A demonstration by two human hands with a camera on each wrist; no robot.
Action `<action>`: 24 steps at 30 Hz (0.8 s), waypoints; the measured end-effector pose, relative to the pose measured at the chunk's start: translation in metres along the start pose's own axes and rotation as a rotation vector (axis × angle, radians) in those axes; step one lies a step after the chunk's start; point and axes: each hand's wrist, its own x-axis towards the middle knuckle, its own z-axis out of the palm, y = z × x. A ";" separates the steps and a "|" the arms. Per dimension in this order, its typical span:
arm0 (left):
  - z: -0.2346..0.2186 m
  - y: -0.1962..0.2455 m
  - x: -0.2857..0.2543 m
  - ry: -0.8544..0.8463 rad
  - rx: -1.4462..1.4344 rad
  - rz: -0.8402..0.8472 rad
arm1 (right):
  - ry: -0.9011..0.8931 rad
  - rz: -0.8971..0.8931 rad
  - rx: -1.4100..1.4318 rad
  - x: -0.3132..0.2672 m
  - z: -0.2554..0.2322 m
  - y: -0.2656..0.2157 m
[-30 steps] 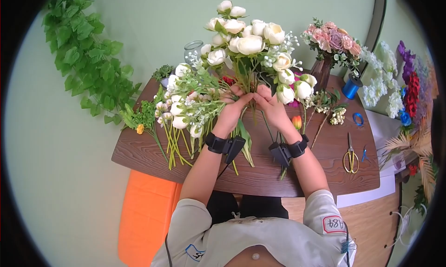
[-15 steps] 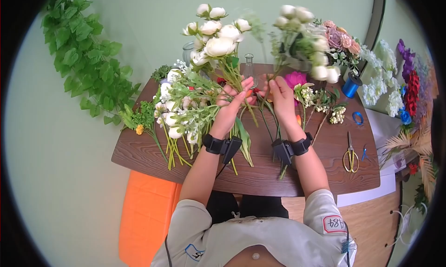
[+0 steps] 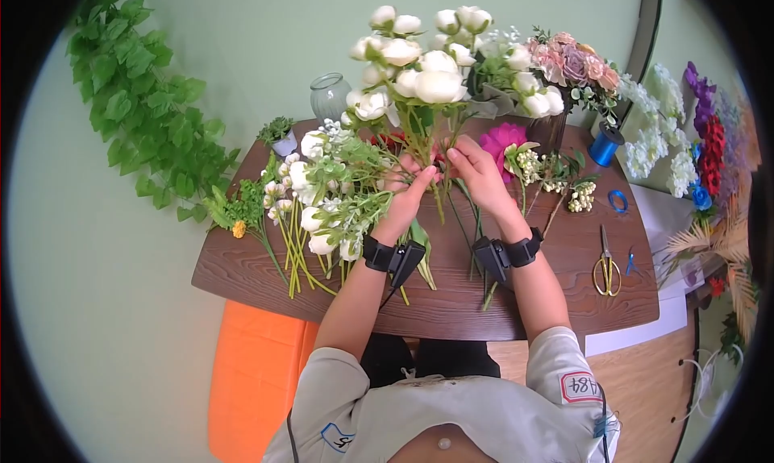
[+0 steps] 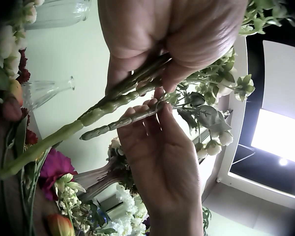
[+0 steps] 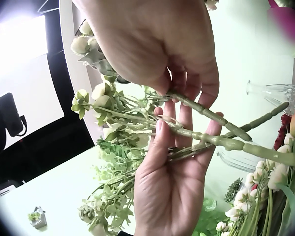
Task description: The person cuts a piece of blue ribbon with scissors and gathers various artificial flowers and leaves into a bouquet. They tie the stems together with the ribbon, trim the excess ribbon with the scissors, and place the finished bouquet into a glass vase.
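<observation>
My left hand (image 3: 405, 199) holds a bunch of flower stems (image 5: 228, 142) between thumb and fingers, with large white rose-like blooms (image 3: 439, 78) above and leafy sprays (image 3: 343, 169) leaning out to the left. Close beside it, my right hand (image 3: 481, 178) pinches a shorter, knobbly green stem (image 5: 211, 115) between thumb and fingertips. White blooms and grey-green leaves (image 4: 209, 115) top that stem. Both stem ends point down and cross near each other in the wrist views. In the head view, the two flower heads overlap above the hands.
White buds on stems (image 3: 294, 241) lie at left on the brown table (image 3: 564, 302). Behind stand a glass jar (image 3: 330, 96) and a vase of pink flowers (image 3: 576, 68). A magenta flower (image 3: 506, 145), gold-handled scissors (image 3: 606, 269) and a blue ribbon spool (image 3: 605, 146) are at right.
The hands were together, then parted, the right hand carrying its white flower stem to the right. Now that stem is back beside the left hand's bunch.
</observation>
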 end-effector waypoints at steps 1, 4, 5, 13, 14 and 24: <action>0.001 0.003 0.000 0.024 0.047 0.003 | -0.022 0.031 0.139 -0.001 0.004 -0.005; 0.007 0.013 0.000 0.051 -0.003 0.000 | -0.052 -0.126 -0.108 0.001 0.005 0.008; 0.007 0.013 0.000 0.051 -0.002 0.000 | -0.052 -0.126 -0.107 0.001 0.004 0.008; 0.001 0.002 -0.003 0.090 0.114 0.016 | -0.151 -0.118 -0.361 0.001 -0.001 0.002; 0.000 0.002 -0.003 0.092 0.115 0.015 | -0.152 -0.117 -0.360 0.000 -0.002 0.003; 0.007 0.010 -0.008 0.090 0.235 0.040 | -0.060 -0.215 -0.416 -0.005 0.006 -0.017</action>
